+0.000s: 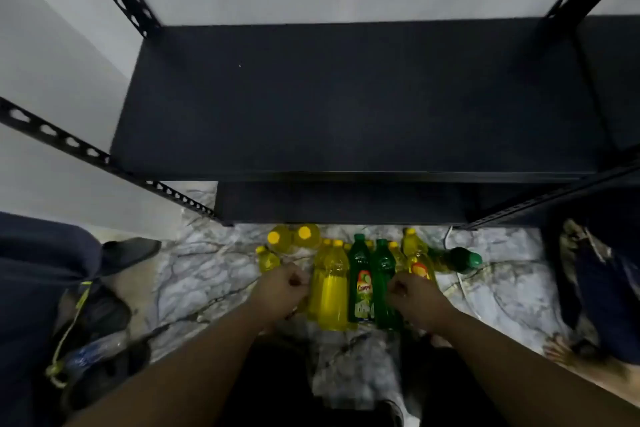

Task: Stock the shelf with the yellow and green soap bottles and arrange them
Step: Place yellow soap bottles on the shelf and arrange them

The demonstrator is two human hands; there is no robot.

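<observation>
The dark shelf (356, 97) stands bare beyond both hands, its lower board just past the bottles. The marbled floor (207, 274) carries the bottles, clustered between and beyond the hands. The tall yellow bottle (329, 291) stands just right of the left hand (282, 291). The green bottle (362, 282) beside it has a label reading roughly "Comm…", the rest unreadable. Another green one (462, 258) lies tipped, beyond the right hand (414, 298). Both hands are curled into loose fists; whether either grips a bottle, I cannot tell.
</observation>
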